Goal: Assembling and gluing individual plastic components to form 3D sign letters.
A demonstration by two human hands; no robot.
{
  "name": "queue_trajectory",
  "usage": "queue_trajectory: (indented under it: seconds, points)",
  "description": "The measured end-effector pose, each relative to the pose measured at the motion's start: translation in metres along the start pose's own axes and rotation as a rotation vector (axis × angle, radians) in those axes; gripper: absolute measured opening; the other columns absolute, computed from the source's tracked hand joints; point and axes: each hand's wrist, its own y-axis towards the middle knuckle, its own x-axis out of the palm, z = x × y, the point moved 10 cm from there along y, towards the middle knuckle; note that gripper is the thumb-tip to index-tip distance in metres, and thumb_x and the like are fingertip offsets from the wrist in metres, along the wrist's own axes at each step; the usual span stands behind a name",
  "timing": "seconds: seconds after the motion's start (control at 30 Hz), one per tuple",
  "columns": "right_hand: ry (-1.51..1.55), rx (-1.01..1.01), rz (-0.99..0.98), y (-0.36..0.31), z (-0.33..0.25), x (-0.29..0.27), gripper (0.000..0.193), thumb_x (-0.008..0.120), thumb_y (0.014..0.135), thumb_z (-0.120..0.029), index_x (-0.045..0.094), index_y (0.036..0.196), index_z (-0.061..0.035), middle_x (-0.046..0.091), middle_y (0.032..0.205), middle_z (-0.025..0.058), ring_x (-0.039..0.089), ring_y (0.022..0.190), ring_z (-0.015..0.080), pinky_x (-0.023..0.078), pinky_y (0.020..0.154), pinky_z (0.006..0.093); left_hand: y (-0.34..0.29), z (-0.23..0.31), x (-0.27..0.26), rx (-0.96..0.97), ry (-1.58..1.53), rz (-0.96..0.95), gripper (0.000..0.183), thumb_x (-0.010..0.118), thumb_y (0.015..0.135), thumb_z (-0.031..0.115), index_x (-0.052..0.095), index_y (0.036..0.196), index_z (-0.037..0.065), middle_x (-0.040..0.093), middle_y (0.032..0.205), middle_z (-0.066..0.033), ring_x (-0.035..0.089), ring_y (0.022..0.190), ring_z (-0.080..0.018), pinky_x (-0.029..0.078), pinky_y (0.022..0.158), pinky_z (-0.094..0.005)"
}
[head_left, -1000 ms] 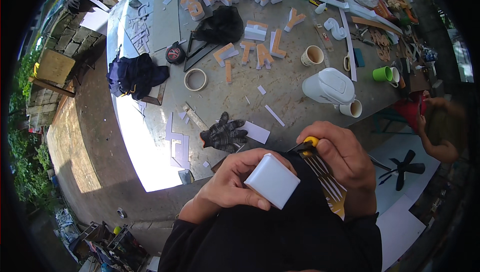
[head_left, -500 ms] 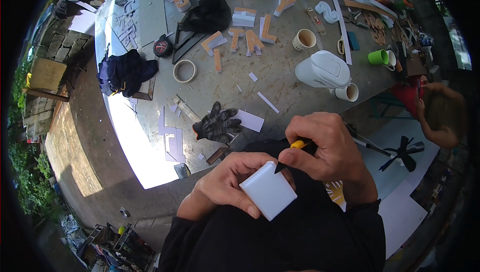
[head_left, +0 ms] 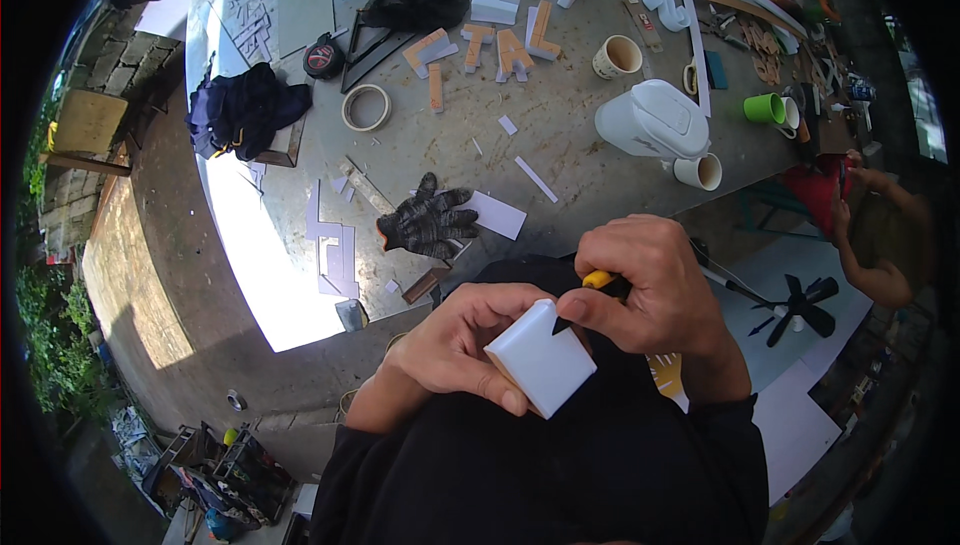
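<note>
Close before the chest, a white foam block [head_left: 541,360] is gripped in the left hand [head_left: 455,350]; the right hand [head_left: 655,290], fingers closed around a yellow-handled knife [head_left: 590,290], sets its blade at the block's top edge. Trimming is judged barely begun.

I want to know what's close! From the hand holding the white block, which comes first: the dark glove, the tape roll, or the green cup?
From the left hand, which holds the white block:
1. Dark glove, just above it on the table.
2. Tape roll, farther up, slightly left.
3. Green cup, far at the upper right.
</note>
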Motion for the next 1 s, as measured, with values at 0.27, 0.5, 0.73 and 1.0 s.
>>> queue_trajectory:
  seconds: [0.27,0.5,0.73,1.0]
  points:
    - [-0.012,-0.01,0.009,-0.005,-0.005,0.002,0.053,0.071,0.083,-0.05,0.053,0.059,-0.0056,0.05,0.051,0.0082,0.051,0.046,0.0261,0.039,0.048,0.0371,-0.005,0.0,0.008,-0.003,0.016,0.02,0.081,0.092,0.059,0.013,0.053,0.127,-0.008,0.066,0.11,-0.0273,0.068,0.101,-0.0304,0.053,0.09,-0.0389]
    - [-0.026,0.018,-0.004,-0.008,-0.007,0.001,0.053,0.07,0.082,-0.051,0.053,0.063,-0.0044,0.05,0.057,0.0075,0.05,0.05,0.0269,0.034,0.052,0.0367,-0.005,0.0,0.011,-0.001,-0.015,0.008,0.083,0.093,0.058,0.012,0.053,0.129,-0.007,0.066,0.11,-0.0269,0.068,0.101,-0.0302,0.053,0.089,-0.0395]
    - [-0.062,-0.034,0.044,-0.009,-0.011,-0.002,0.055,0.069,0.084,-0.052,0.053,0.059,-0.0065,0.049,0.05,0.0069,0.05,0.045,0.0253,0.038,0.048,0.0372,-0.004,0.001,0.013,-0.015,-0.009,0.003,0.082,0.092,0.059,0.012,0.054,0.128,-0.007,0.066,0.11,-0.0271,0.068,0.101,-0.0303,0.053,0.088,-0.0398]
    - [0.021,0.01,-0.003,-0.013,-0.005,0.005,0.054,0.069,0.085,-0.052,0.054,0.059,-0.0063,0.049,0.05,0.0078,0.051,0.045,0.026,0.039,0.048,0.0378,-0.002,0.003,0.013,-0.019,0.0,-0.05,0.074,0.09,0.065,0.012,0.054,0.127,-0.005,0.066,0.115,-0.0191,0.065,0.104,-0.0227,0.051,0.091,-0.0345]
